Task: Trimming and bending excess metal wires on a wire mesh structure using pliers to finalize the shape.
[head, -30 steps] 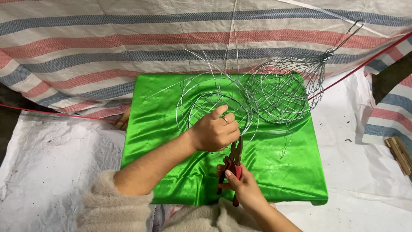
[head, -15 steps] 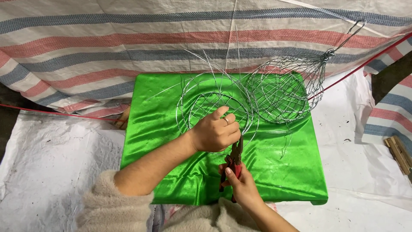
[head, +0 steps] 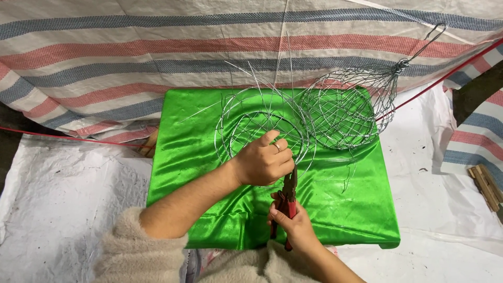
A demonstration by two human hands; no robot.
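My left hand [head: 264,160] is closed on the near rim of a half-made wire basket frame [head: 246,118], a set of wire rings with loose wire ends sticking up. My right hand [head: 291,222] grips red-handled pliers [head: 288,196], whose jaws point up at the wire just under my left hand's fingers. Both rest over a shiny green cloth [head: 199,157] covering a low flat surface. A finished wire mesh basket [head: 343,107] with a twisted hook handle lies to the right of the frame.
Striped woven tarp [head: 105,57] hangs behind the green cloth. White plastic sheeting [head: 63,199] covers the ground on both sides. A red cord [head: 57,139] runs along the left. A small wooden piece [head: 487,186] lies at the far right.
My right hand and the pliers have shifted slightly up towards my left hand. The left hand and wire frame stay in place.
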